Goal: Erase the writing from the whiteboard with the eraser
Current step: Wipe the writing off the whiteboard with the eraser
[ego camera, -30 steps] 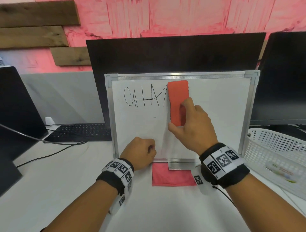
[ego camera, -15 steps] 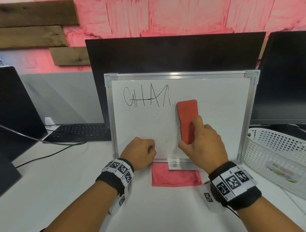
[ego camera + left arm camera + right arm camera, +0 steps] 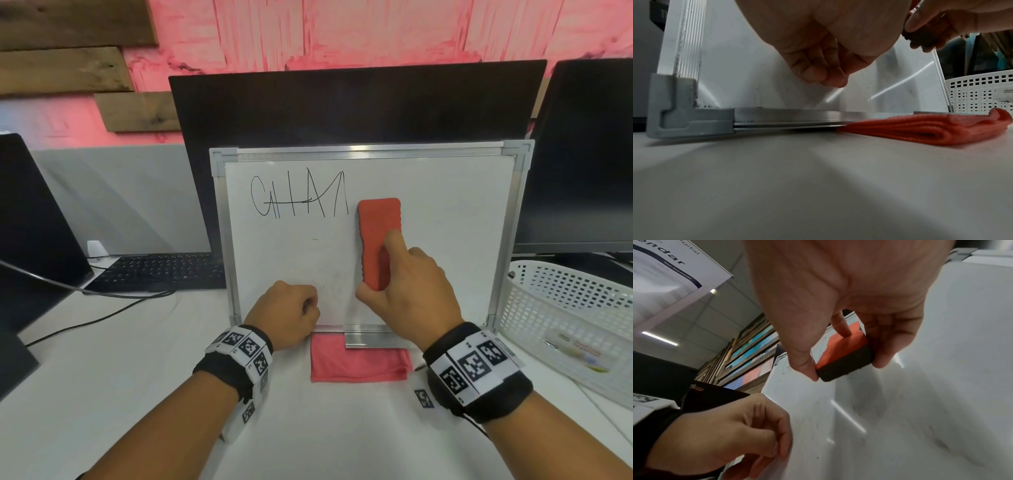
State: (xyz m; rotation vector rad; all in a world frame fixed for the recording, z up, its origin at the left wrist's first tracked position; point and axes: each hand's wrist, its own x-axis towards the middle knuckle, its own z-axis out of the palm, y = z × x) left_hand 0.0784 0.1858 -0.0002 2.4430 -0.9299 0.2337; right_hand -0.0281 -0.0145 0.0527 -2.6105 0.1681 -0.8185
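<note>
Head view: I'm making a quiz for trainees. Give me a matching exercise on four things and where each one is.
Things:
1. eraser
2. writing
3. cloth
4. basket

Places:
A. on the table, partly under the whiteboard's bottom edge
B. right of the whiteboard
C. in the right hand
D. upper left of the whiteboard

Pairs: 1-C, 2-D, 3-A, 4-B

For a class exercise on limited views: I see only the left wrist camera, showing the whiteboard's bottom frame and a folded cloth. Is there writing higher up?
Observer: Yes. Black marker writing sits in the upper left of the white aluminium-framed whiteboard.
Operator: Where is the eraser relative to it?
Observer: The red rectangular foam eraser stands upright just right of the writing, not covering it.
Operator: Who holds it?
Observer: The right hand grips its lower half.
</note>
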